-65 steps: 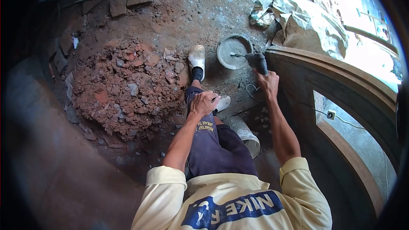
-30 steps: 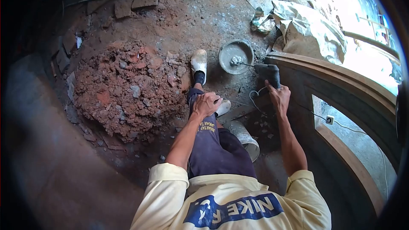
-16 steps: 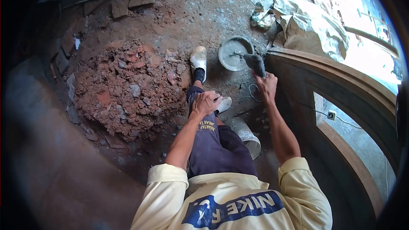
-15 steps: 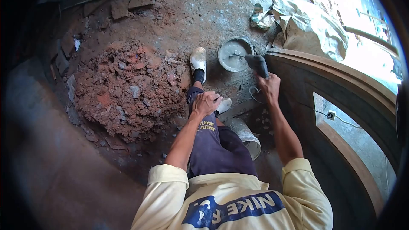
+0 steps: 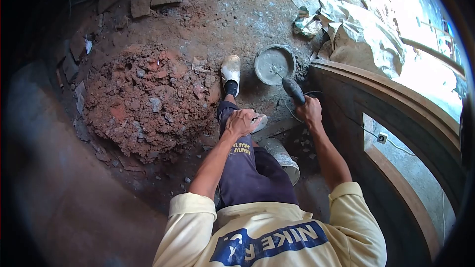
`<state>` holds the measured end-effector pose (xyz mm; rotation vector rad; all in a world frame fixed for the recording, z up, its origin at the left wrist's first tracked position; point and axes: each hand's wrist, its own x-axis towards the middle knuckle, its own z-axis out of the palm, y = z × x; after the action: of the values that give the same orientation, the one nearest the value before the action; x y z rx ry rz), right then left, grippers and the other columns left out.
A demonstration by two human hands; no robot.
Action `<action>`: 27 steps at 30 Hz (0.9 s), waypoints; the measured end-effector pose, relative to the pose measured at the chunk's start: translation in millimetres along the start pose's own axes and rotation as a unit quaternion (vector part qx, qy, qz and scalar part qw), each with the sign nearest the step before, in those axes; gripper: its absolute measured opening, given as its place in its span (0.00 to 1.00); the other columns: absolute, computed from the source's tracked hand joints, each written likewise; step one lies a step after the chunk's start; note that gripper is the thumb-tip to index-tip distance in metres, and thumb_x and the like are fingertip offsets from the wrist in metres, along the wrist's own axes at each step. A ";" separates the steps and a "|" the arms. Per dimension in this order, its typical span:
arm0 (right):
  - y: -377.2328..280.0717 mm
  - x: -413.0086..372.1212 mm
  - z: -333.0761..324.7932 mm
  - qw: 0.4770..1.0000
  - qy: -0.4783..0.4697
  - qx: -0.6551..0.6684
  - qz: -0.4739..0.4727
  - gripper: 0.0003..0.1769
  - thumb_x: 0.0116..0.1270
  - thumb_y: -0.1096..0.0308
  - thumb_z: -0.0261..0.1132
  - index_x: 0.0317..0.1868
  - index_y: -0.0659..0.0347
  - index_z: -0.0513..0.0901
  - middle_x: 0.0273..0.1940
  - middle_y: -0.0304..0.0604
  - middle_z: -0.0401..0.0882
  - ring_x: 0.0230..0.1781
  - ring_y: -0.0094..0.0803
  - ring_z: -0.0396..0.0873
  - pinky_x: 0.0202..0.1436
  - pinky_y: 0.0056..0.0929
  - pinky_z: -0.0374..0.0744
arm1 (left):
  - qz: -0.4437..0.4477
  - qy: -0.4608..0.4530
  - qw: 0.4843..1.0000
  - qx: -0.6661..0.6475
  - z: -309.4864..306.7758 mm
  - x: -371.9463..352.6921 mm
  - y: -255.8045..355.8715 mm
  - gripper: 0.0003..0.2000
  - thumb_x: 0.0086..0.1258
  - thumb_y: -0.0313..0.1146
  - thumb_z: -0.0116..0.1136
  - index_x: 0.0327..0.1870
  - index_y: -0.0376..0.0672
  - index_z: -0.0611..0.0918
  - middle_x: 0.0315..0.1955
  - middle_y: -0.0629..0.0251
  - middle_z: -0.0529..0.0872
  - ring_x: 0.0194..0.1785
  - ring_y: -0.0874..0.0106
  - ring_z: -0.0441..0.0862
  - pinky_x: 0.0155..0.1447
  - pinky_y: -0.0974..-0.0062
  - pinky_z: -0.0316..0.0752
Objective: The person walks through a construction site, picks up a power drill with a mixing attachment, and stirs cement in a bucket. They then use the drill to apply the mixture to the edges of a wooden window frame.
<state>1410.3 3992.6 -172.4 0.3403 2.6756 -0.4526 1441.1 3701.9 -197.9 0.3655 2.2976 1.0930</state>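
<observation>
My right hand (image 5: 310, 111) is closed round the handle of a dark power drill (image 5: 293, 90). The drill's thin shaft slants into wet grey cement mix in a round bucket (image 5: 258, 69). My left hand (image 5: 241, 122) lies on my left knee with its fingers curled. A thin, rod-like thing (image 5: 269, 116) sticks out by those fingertips; its kind is not clear. A pale shoe (image 5: 231, 68) stands left of the bucket, and the other shoe shows partly beyond my left hand.
A big heap of reddish rubble (image 5: 148, 101) lies to the left. A whitish bucket (image 5: 281, 158) lies tipped by my right leg. A wooden frame (image 5: 376, 81) borders the right side, with a cord and socket (image 5: 382, 138). A crumpled sheet (image 5: 363, 37) lies behind it.
My right hand and the drill have come slightly back toward me, and the drill has tilted. Less of its shaft crosses the mix. My left hand still rests on the knee.
</observation>
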 end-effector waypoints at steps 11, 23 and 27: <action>-20.7 -23.3 -76.8 0.982 0.048 0.153 0.096 0.25 0.60 0.51 0.76 0.31 0.72 0.86 0.17 0.50 0.77 0.17 0.29 0.74 0.29 0.38 0.76 | 0.010 0.045 0.999 0.006 13.1 -4.0 -13.9 0.15 0.67 0.45 0.66 0.41 0.41 0.89 0.41 0.59 0.90 0.45 0.54 0.88 0.50 0.60 0.83; -25.3 -0.9 -65.7 0.981 0.053 0.161 0.094 0.28 0.61 0.49 0.76 0.29 0.73 0.84 0.15 0.47 0.74 0.16 0.29 0.71 0.28 0.38 0.75 | -0.009 0.030 0.999 0.009 7.0 -5.2 -11.2 0.17 0.66 0.46 0.66 0.43 0.40 0.89 0.42 0.57 0.90 0.46 0.53 0.88 0.52 0.60 0.83; -30.9 1.4 -50.3 0.976 0.058 0.174 0.117 0.30 0.60 0.48 0.76 0.28 0.73 0.84 0.15 0.48 0.75 0.17 0.29 0.75 0.28 0.38 0.75 | -0.015 0.024 1.000 0.003 3.3 0.8 -13.7 0.17 0.66 0.47 0.66 0.44 0.41 0.89 0.43 0.57 0.90 0.46 0.53 0.88 0.52 0.60 0.82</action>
<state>1382.4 3982.5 -121.4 0.7954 2.6152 -0.8504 1442.4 3695.6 -210.5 0.3103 2.3406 1.0915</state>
